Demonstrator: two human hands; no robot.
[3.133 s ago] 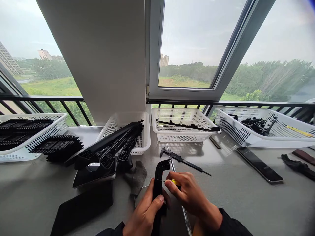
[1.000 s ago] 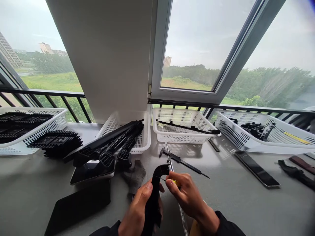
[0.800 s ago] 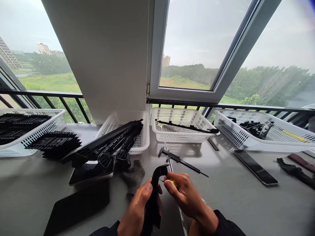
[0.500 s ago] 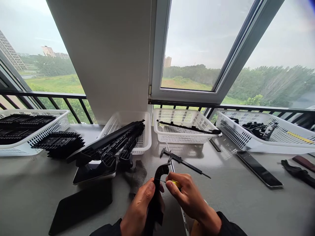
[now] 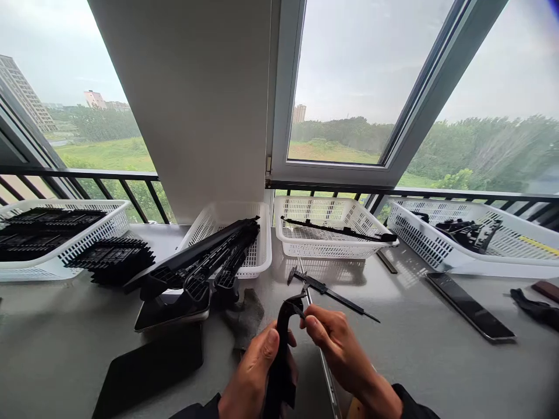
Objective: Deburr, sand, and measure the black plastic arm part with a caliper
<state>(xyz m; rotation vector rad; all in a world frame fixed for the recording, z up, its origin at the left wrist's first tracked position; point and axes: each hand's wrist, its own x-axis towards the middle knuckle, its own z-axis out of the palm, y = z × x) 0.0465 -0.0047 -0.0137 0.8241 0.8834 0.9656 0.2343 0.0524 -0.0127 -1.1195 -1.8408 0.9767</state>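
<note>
In the head view, my left hand (image 5: 255, 366) is wrapped round a long black plastic part (image 5: 283, 326) whose upper end curves over to the right. Pinched in my right hand (image 5: 338, 343) is a small knife (image 5: 299, 311); its dark blade meets the inside of the curved end, while my fingers hide the handle. Just beyond both hands, a black caliper (image 5: 327, 290) lies on the table. A grey cloth-like piece (image 5: 245, 317) rests left of the part.
White baskets (image 5: 325, 249) line the back of the metal table (image 5: 441, 372). Long black plastic parts (image 5: 196, 262) lean out of one, over a tablet (image 5: 172, 317). Stacked black parts (image 5: 116, 259) sit at left. A phone (image 5: 471, 306) and a dark glove-like item (image 5: 535, 308) lie right.
My right hand has turned the knife, so its blade has moved up to the curved end and its yellow handle no longer shows. The whole view has shifted slightly.
</note>
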